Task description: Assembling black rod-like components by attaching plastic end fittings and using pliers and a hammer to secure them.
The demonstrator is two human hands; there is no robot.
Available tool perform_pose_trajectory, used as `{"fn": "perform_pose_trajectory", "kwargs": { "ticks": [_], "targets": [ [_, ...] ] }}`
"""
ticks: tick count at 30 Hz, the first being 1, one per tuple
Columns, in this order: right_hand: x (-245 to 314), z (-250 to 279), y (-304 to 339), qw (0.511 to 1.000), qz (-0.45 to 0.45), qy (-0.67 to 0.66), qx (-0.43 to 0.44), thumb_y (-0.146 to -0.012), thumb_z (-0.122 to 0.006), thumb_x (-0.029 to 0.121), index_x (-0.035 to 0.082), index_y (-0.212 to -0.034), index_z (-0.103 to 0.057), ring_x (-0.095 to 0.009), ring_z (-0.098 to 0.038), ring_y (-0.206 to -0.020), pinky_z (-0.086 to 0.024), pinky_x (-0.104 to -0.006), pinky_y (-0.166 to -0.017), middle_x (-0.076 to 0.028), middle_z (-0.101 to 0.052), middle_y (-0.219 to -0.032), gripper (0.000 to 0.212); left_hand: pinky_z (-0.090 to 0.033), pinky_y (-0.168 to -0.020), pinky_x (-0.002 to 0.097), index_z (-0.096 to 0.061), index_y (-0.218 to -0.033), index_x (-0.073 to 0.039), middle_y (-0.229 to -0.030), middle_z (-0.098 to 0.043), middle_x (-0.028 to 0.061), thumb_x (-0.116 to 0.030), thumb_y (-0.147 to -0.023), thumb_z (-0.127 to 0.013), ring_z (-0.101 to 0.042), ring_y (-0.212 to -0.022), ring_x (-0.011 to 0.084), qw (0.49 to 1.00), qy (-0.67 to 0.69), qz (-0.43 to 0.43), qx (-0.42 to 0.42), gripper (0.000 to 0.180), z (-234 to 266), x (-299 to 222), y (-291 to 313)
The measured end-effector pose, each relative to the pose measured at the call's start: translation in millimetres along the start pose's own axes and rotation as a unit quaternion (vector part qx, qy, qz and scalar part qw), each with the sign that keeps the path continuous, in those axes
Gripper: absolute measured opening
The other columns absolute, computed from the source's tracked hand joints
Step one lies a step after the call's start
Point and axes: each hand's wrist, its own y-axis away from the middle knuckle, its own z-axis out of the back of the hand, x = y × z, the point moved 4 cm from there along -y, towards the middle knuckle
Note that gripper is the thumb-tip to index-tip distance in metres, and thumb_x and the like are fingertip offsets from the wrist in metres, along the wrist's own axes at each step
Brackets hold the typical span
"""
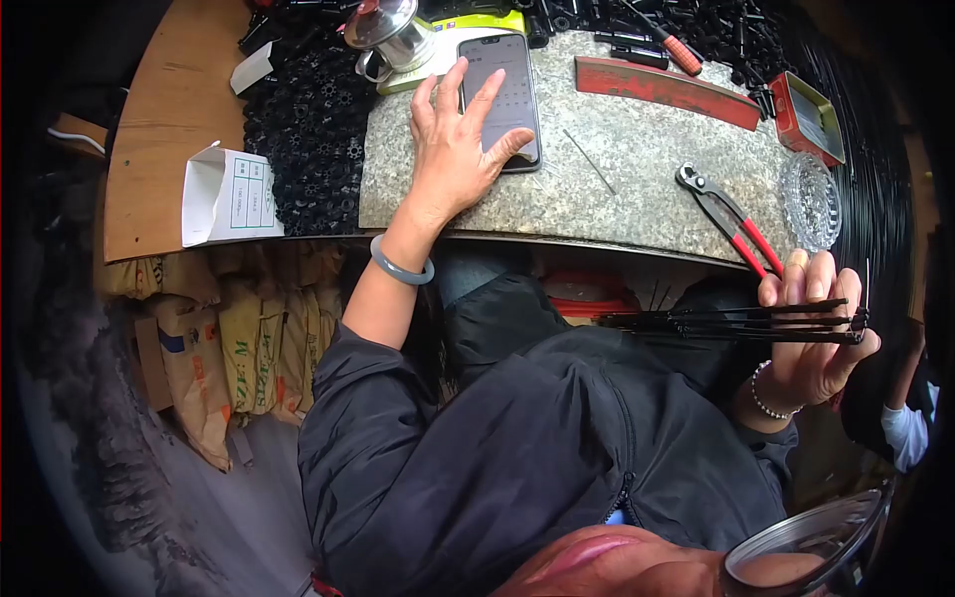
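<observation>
My left hand [453, 157] lies spread over a smartphone [510, 95] with a lit screen, its fingertips on or just above the glass. The phone rests on a speckled grey stone slab [587, 199]. At the right, off the slab's near edge, my right hand [811, 353] is closed around a bundle of thin black rods [726, 323], which look like umbrella ribs and point leftward. Pliers with red handles [731, 214] lie just beyond my right hand. One thin dark rod [590, 161] lies on the slab to the right of the phone.
Around the slab are a red metal bar [667, 92], a red-handled screwdriver [681, 52], a red box [808, 117], a glass ashtray [812, 202] and a metal pot [390, 35]. Small black parts [303, 139] and a white carton [231, 194] are at left. Sacks [234, 348] stand below.
</observation>
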Motion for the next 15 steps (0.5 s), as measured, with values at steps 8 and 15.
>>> {"fn": "perform_pose_trajectory", "kwargs": {
  "ticks": [8,15],
  "targets": [
    [3,-1,-1,1.0,0.003,0.012,0.003,-0.082,-0.061,0.049,0.016,-0.085,-0.043,-0.016,-0.036,-0.085,-0.035,-0.0345,-0.075,-0.003,-0.041,-0.095,0.039,-0.021,-0.105,0.0493,-0.047,-0.131,-0.016,-0.138,-0.031,0.0191,-0.058,-0.082,-0.052,-0.02,-0.126,0.0388,0.999,0.026,-0.001,-0.028,0.065,17,-11,0],
    [3,-3,-2,0.995,0.011,0.09,-0.044,-0.09,-0.046,0.048,0.014,-0.082,-0.043,-0.023,-0.045,-0.085,-0.043,-0.0417,-0.075,-0.01,-0.048,-0.095,0.036,-0.035,-0.095,0.0389,-0.05,-0.123,0.001,-0.122,-0.05,0.0167,-0.05,-0.081,-0.059,-0.048,-0.111,0.0304,0.929,0.317,-0.19,-0.008,0.067,66,-116,4]
  ]
}}
